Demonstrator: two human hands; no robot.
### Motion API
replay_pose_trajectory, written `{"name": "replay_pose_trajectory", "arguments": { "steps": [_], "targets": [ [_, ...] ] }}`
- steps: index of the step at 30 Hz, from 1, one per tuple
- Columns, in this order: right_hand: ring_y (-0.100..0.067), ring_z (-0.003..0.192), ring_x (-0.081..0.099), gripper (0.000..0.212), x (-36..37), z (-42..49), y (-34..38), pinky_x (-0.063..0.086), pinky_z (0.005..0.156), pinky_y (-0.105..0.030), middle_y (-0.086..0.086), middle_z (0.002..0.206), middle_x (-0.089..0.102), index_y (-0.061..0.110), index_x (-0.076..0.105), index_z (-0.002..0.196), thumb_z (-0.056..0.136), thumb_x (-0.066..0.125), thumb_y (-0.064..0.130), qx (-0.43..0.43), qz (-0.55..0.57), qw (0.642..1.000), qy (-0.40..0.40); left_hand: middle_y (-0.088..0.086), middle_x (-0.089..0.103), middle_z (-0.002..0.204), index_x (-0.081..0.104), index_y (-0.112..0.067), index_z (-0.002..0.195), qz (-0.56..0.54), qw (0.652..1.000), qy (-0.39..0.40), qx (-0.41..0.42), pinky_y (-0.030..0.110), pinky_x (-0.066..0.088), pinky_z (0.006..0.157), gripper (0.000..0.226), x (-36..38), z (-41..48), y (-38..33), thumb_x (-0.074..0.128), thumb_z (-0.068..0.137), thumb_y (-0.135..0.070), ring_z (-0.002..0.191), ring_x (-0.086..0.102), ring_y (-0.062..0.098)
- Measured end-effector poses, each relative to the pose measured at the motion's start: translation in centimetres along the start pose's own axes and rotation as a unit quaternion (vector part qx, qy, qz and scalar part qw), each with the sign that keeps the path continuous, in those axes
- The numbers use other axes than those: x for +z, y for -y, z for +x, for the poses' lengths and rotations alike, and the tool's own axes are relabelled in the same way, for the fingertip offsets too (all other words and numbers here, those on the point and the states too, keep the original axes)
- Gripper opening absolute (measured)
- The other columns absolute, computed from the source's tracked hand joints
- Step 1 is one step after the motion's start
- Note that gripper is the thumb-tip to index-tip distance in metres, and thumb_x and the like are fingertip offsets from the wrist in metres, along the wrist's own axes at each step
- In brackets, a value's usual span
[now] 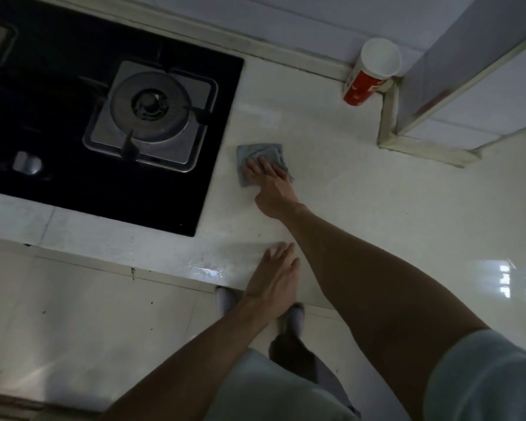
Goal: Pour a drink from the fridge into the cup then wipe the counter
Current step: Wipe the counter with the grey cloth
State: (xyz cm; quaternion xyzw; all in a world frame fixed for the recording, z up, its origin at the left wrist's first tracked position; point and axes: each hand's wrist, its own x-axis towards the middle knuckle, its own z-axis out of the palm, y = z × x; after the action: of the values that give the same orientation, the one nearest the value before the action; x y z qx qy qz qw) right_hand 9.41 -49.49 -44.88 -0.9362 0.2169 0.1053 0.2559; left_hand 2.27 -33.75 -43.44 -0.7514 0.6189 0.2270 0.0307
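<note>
A folded grey cloth [257, 154] lies on the white counter [362, 202] just right of the stove. My right hand [271, 182] presses flat on the cloth with straight fingers. My left hand [275, 279] rests open on the counter's front edge, holding nothing. A red and white paper cup [369, 72] stands at the back of the counter, against the wall corner; its contents are not visible from here.
A black glass gas stove [110, 117] with a steel burner fills the counter's left side. A tiled pillar [456, 95] juts out at the back right. A wet sheen [207, 270] shows near the front edge. The floor and my feet are below.
</note>
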Motion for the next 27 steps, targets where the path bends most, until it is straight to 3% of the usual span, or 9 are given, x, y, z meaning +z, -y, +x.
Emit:
{"name": "replay_pose_trajectory", "arguments": {
  "steps": [4,6,10,14,19,23,27],
  "targets": [
    [-0.014,0.15,0.008,0.072,-0.1,-0.5,-1.4,0.004,0.119,-0.03,0.006,0.161,0.02,0.022,0.029,0.152,0.085,0.045,0.0,-0.027,0.008,0.999,-0.026,0.017,0.037,0.152,0.038,-0.005,0.144,-0.061,0.998,-0.013,-0.007,0.04,0.024,0.118,0.043,-0.3,0.4,-2.9,0.035,0.103,-0.016,0.141,0.033,0.029],
    [-0.014,0.15,0.009,0.071,-0.4,-1.6,-3.3,0.007,0.121,-0.033,0.005,0.16,0.022,0.021,0.031,0.151,0.084,0.045,0.0,-0.023,0.018,0.999,-0.037,0.017,0.027,0.157,0.031,-0.004,0.147,-0.044,0.999,0.005,-0.01,0.042,0.024,0.118,0.045,-0.4,0.8,-4.3,0.031,0.104,-0.018,0.144,0.027,0.03],
    [-0.014,0.15,0.009,0.073,-2.1,-6.2,-11.4,0.007,0.121,-0.035,0.005,0.161,0.022,0.023,0.033,0.15,0.082,0.045,0.0,0.028,0.029,0.997,-0.06,0.011,0.004,0.164,0.03,-0.011,0.15,-0.054,0.998,-0.013,-0.039,0.048,0.028,0.115,0.057,-0.6,2.8,-7.7,0.043,0.096,-0.024,0.148,0.016,0.03],
    [-0.017,0.151,0.005,0.076,-5.5,-13.8,-20.9,0.004,0.12,-0.033,0.008,0.161,0.017,0.028,0.031,0.151,0.083,0.045,-0.004,0.134,0.033,0.987,-0.079,0.015,0.013,0.162,0.036,-0.005,0.146,-0.071,0.996,-0.033,-0.032,0.044,0.024,0.117,0.055,-1.8,5.6,-13.6,0.043,0.093,-0.015,0.144,0.023,0.033],
    [-0.022,0.15,0.012,0.078,-5.8,-25.2,-29.6,0.01,0.122,-0.043,-0.003,0.159,0.026,0.016,0.032,0.151,0.077,0.048,-0.006,0.174,-0.008,0.976,-0.134,0.017,0.032,0.156,0.049,-0.002,0.139,-0.163,0.985,-0.049,-0.014,0.038,0.032,0.113,0.052,-1.8,9.0,-21.6,0.053,0.087,-0.007,0.14,0.034,0.033],
    [-0.027,0.146,0.026,0.071,-4.0,-31.8,-31.9,0.019,0.119,-0.046,-0.008,0.153,0.039,0.009,0.045,0.144,0.074,0.039,-0.001,0.201,0.014,0.964,-0.173,0.022,0.042,0.146,0.055,0.001,0.131,-0.138,0.99,-0.032,-0.008,0.04,0.039,0.107,0.047,-0.8,9.3,-25.4,0.051,0.085,-0.004,0.129,0.046,0.038],
    [-0.027,0.144,0.032,0.062,-2.3,-35.0,-31.8,0.021,0.119,-0.045,-0.008,0.148,0.047,0.007,0.052,0.139,0.078,0.036,0.003,0.218,0.004,0.956,-0.196,0.017,0.033,0.151,0.041,-0.003,0.142,-0.067,0.997,-0.001,-0.034,0.036,0.03,0.112,0.057,-0.5,8.2,-26.0,0.052,0.086,-0.007,0.136,0.036,0.033]
  ]
}}
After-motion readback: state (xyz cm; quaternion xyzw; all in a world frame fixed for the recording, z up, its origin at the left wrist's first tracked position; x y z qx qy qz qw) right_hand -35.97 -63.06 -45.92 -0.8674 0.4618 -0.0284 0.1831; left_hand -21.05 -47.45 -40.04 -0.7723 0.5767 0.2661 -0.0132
